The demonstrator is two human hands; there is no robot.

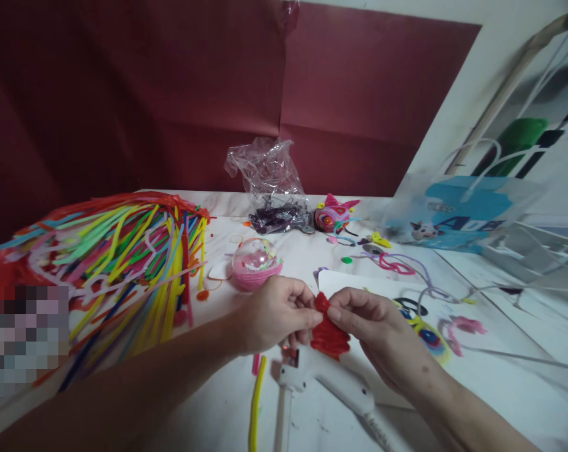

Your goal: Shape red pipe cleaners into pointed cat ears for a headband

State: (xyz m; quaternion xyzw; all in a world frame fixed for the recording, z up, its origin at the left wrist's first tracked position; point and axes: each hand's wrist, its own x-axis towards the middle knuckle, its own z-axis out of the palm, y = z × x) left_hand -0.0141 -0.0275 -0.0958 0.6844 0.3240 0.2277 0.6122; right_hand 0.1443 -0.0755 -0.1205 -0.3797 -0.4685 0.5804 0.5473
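Between my hands is a small red fuzzy piece with a ridged surface, which looks like bent pipe cleaner (330, 336). My left hand (284, 311) pinches its upper left edge between thumb and fingers. On the other side, the thumb and forefinger of my right hand (366, 317) grip its upper right edge. Just below lies a white glue gun (345, 383) with a small red light. A clear ball (256, 263), its lower half wrapped in pink, sits beyond my left hand. Near my right wrist rests a yellow and blue fuzzy piece (428, 336) on white paper.
A big heap of coloured pipe cleaners (137, 251) covers the left side. At the back stand a clear plastic bag (274, 188) and a pink decorated ball (333, 215). A blue-and-white carrier bag (467, 210) stands right. A yellow strip (257, 405) lies in front.
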